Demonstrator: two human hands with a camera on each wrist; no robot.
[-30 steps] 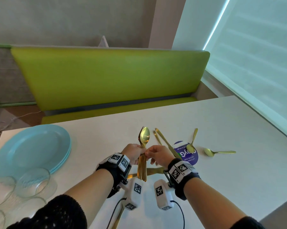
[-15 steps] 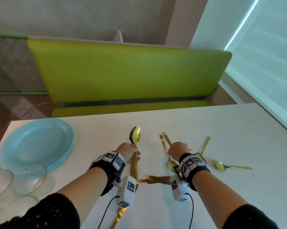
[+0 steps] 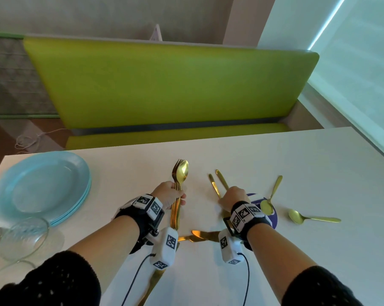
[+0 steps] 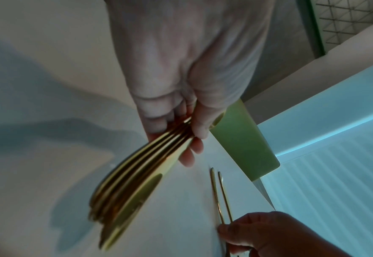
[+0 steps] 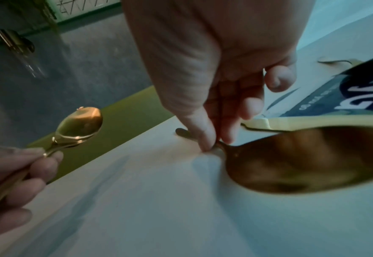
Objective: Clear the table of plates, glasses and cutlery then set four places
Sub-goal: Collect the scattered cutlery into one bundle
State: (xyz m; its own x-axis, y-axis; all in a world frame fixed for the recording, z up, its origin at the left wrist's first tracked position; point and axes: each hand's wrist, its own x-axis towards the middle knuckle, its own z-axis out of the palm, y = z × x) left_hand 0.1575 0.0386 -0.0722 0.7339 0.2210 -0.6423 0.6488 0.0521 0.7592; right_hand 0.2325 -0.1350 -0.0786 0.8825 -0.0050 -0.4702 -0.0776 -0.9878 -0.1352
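Note:
My left hand point(image 3: 171, 193) grips a bundle of gold forks and a spoon point(image 3: 180, 173) upright above the white table point(image 3: 297, 164); the wrist view shows the fingers point(image 4: 181, 121) wrapped round the handles point(image 4: 126, 191). To its right, my right hand point(image 3: 232, 198) is down on the table. Its thumb and forefinger point(image 5: 203, 139) pinch the neck of a gold spoon point(image 5: 302, 160) lying flat. Two thin gold handles point(image 3: 218, 182) stick out beyond that hand. A stack of light blue plates point(image 3: 38, 186) and clear glasses point(image 3: 23, 237) sit at the left.
Two gold spoons point(image 3: 271, 195) point(image 3: 312, 218) lie to the right, one across a round purple sticker point(image 3: 274, 217). Gold knives point(image 3: 199, 236) lie between my wrists, another point(image 3: 151, 286) near the front edge. A green bench point(image 3: 164, 85) runs behind the table, a window blind on the right.
My right hand left the bundle, moved right and came down onto the cutlery on the table. The left hand keeps the bundle upright.

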